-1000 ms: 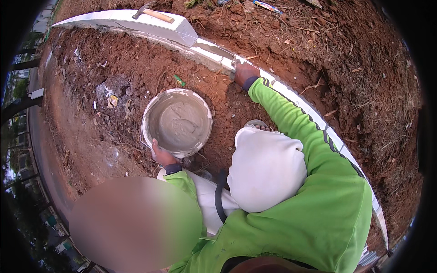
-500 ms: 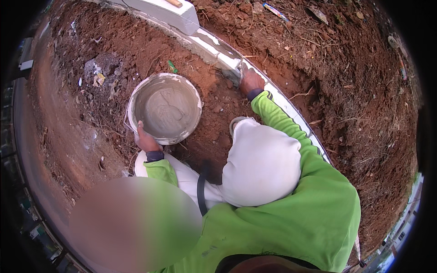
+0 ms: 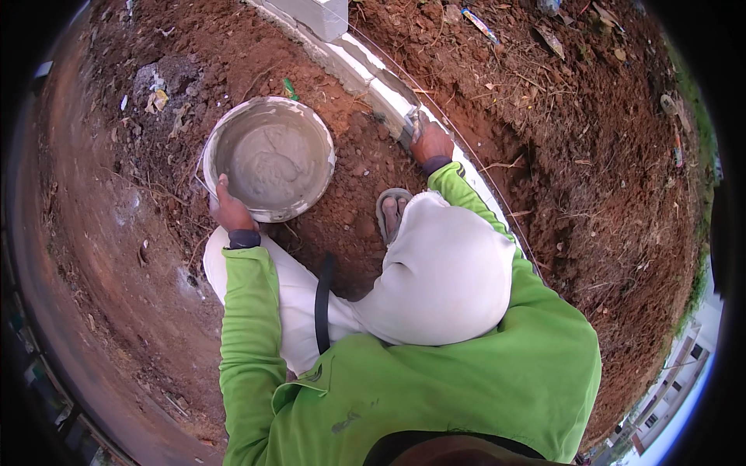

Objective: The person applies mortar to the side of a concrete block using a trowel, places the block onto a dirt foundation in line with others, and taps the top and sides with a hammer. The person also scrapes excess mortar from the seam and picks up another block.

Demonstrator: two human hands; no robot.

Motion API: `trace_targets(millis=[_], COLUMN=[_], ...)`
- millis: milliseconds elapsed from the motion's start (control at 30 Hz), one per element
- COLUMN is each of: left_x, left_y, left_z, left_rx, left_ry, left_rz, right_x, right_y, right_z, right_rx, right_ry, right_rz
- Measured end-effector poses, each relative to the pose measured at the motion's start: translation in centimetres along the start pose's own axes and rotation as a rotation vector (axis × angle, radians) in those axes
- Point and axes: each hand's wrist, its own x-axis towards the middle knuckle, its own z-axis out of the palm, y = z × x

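Note:
My left hand (image 3: 230, 206) is closed on the near left rim of a round white bucket (image 3: 329, 159), thumb over the edge. Wet grey mortar (image 3: 272, 155) fills much of the bucket, its surface smeared and lumpy. To the right, my right hand (image 3: 432, 143) is closed around what looks like a trowel (image 3: 414, 121), of which only a small metal part shows past the fingers. This hand rests low over the narrow white block course (image 3: 395, 95), which is streaked with grey mortar.
A large pale block (image 3: 322, 17) stands on the course at the far end. Taut string (image 3: 462, 138) runs along the course's right side. Loose red soil (image 3: 590, 194) with twigs and litter lies beyond it. My sandalled foot (image 3: 392, 208) is between bucket and course.
The whole view has shifted, with the bucket and far block higher and farther left. My left forearm now shows fully. Both hands keep their holds.

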Motion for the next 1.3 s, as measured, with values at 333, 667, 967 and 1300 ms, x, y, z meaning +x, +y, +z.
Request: trace_targets(millis=[333, 667, 967, 1300], left_x=[-0.4, -1.6, -2.2, -2.0], left_y=[0.8, 1.5, 1.7, 2.4], left_z=[1.1, 0.8, 1.0, 1.1], left_rx=[-0.225, -0.046, 0.008, 0.060], left_ry=[-0.070, -0.112, -0.121, -0.162], left_rz=[-0.078, 0.061, 0.122, 0.102], right_x=[-1.6, -3.8, -5.8, -7.7], right_y=[1.6, -13.5, -13.2, -11.2], right_z=[-0.1, -11.4, -4.7, -8.1], right_rx=[0.235, -0.119, 0.296, 1.143], right_ry=[0.386, -0.002, -0.470, -1.161], right_rz=[-0.224, -0.822, -0.871, -0.038])
